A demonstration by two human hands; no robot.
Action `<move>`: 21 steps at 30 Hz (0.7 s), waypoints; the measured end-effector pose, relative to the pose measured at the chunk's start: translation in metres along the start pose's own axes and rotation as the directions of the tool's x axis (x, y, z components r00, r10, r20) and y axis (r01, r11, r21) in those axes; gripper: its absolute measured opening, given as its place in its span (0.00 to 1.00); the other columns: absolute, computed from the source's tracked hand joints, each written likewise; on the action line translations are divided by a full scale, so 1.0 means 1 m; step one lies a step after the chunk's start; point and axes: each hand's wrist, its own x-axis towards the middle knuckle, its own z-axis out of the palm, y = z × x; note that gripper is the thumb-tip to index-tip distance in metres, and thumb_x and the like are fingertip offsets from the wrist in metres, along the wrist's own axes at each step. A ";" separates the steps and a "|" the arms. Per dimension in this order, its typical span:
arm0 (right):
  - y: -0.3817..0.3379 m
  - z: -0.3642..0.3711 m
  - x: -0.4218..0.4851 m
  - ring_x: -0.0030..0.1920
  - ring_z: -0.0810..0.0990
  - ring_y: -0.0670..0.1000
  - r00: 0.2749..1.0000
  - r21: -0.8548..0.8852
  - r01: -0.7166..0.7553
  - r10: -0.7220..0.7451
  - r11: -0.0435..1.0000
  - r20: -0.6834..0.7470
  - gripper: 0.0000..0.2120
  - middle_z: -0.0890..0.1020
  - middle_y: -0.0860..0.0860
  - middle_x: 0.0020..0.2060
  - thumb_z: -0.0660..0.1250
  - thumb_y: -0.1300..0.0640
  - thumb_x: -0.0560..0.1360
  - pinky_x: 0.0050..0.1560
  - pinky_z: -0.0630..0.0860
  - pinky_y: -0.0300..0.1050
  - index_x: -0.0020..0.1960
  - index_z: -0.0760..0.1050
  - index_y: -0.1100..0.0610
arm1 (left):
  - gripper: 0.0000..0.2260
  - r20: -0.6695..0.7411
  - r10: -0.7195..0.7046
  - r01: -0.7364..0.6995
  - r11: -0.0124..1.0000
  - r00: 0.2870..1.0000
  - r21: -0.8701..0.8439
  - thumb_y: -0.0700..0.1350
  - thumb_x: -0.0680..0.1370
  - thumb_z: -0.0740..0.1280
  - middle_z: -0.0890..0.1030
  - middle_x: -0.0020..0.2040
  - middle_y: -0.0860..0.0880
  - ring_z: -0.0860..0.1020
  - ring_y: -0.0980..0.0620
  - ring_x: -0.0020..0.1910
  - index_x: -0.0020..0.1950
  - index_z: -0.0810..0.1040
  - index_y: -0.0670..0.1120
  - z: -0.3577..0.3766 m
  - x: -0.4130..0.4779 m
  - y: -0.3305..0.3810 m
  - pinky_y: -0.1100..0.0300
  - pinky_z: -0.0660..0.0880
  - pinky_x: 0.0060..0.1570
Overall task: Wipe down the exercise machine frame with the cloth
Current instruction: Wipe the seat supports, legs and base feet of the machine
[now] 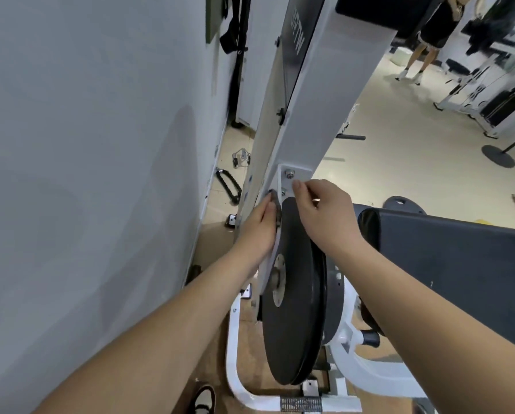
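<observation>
head view: looks down along a white machine that stands beside a grey wall.
frame: a white slanted beam that runs from top centre to the middle of the picture and ends in a bolted plate. More white tubes show at the bottom.
cloth: dark grey, with only a strip showing. It lies in the middle of the picture, on the beam's left face, just left of the disc.
left hand: fingers stretched out flat, pressing the cloth against the frame, not curled round it.
right hand: over the disc's upper edge, fingers bent, tips on the bolted plate. I cannot tell whether it grips the plate.
disc: black and round, seen nearly edge-on, centre to lower centre, with a metal hub on its left face.
pad: black, at the right edge.
wall: grey, fills the left half.
floor: beige, upper right, with a person standing on it at the top right.
</observation>
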 end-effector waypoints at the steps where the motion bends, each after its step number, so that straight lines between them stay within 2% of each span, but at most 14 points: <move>1: 0.003 -0.003 -0.008 0.40 0.75 0.46 1.000 -0.015 0.011 -0.011 1.000 0.003 0.18 0.79 0.49 0.36 0.61 0.47 0.85 0.41 0.67 0.43 0.40 0.77 0.53 | 0.21 -0.005 -0.001 0.001 1.000 1.000 -0.016 0.56 0.87 0.52 0.66 0.78 0.58 0.64 0.57 0.77 0.81 0.63 0.58 0.002 0.001 -0.001 0.61 0.59 0.74; 4: 0.010 -0.012 -0.033 0.51 0.78 0.45 1.000 -0.021 -0.025 0.025 0.999 0.004 0.14 0.82 0.47 0.49 0.62 0.47 0.84 0.52 0.71 0.39 0.56 0.83 0.53 | 0.19 -0.057 0.016 -0.018 0.999 0.998 -0.036 0.55 0.87 0.53 0.70 0.73 0.62 0.68 0.64 0.70 0.79 0.65 0.60 0.010 -0.034 -0.022 0.68 0.64 0.68; 6: 0.014 -0.015 -0.049 0.53 0.78 0.45 0.998 -0.017 -0.047 0.047 0.999 -0.029 0.13 0.81 0.47 0.51 0.63 0.48 0.84 0.53 0.71 0.39 0.58 0.83 0.53 | 0.18 -0.097 0.032 -0.029 0.999 0.995 0.028 0.52 0.87 0.57 0.74 0.69 0.63 0.71 0.69 0.66 0.77 0.69 0.59 0.009 -0.073 -0.046 0.70 0.68 0.66; 9: 0.017 -0.015 -0.079 0.51 0.76 0.47 0.996 -0.065 -0.010 0.004 0.998 -0.089 0.11 0.79 0.46 0.48 0.64 0.49 0.83 0.50 0.69 0.39 0.58 0.83 0.52 | 0.13 -0.112 -0.024 0.035 0.994 0.993 0.099 0.47 0.86 0.62 0.79 0.57 0.66 0.75 0.77 0.54 0.69 0.75 0.59 -0.006 -0.123 -0.072 0.79 0.70 0.52; 11: 0.015 -0.017 -0.102 0.49 0.75 0.46 0.994 -0.071 0.006 -0.013 0.997 -0.107 0.11 0.77 0.45 0.46 0.64 0.49 0.83 0.46 0.68 0.36 0.58 0.83 0.51 | 0.10 -0.133 -0.125 0.133 0.990 0.983 0.053 0.47 0.85 0.63 0.84 0.53 0.61 0.80 0.70 0.51 0.62 0.80 0.57 -0.015 -0.141 -0.078 0.74 0.74 0.49; 13: 0.011 -0.022 -0.125 0.46 0.75 0.44 0.996 -0.021 0.010 -0.012 1.000 -0.090 0.10 0.76 0.44 0.43 0.65 0.49 0.83 0.44 0.67 0.31 0.57 0.82 0.50 | 0.10 -0.164 -0.206 0.202 0.978 0.965 -0.043 0.50 0.86 0.62 0.87 0.52 0.56 0.84 0.60 0.52 0.60 0.83 0.55 -0.017 -0.159 -0.077 0.66 0.77 0.49; 16: 0.008 -0.033 -0.170 0.39 0.76 0.46 1.000 0.142 0.015 -0.012 0.990 -0.019 0.07 0.77 0.44 0.36 0.66 0.49 0.83 0.41 0.71 0.40 0.49 0.79 0.50 | 0.14 -0.136 -0.262 0.240 0.958 0.956 -0.156 0.59 0.84 0.61 0.87 0.54 0.55 0.84 0.57 0.54 0.62 0.82 0.55 -0.003 -0.196 -0.079 0.59 0.79 0.53; 19: 0.021 -0.048 -0.222 0.34 0.77 0.46 0.978 0.290 -0.102 0.043 0.952 0.202 0.11 0.78 0.48 0.32 0.66 0.48 0.82 0.38 0.75 0.45 0.43 0.78 0.49 | 0.20 -0.217 -0.271 0.219 0.946 0.938 -0.237 0.65 0.76 0.70 0.86 0.58 0.51 0.84 0.50 0.58 0.63 0.82 0.57 0.016 -0.242 -0.096 0.44 0.78 0.63; 21: 0.042 -0.054 -0.255 0.36 0.79 0.46 0.926 0.332 -0.222 0.091 0.917 0.366 0.11 0.80 0.51 0.34 0.66 0.48 0.82 0.41 0.78 0.46 0.43 0.80 0.50 | 0.18 -0.285 -0.302 0.223 0.934 0.910 -0.278 0.62 0.75 0.71 0.86 0.58 0.49 0.84 0.47 0.58 0.62 0.82 0.57 0.032 -0.270 -0.111 0.41 0.77 0.63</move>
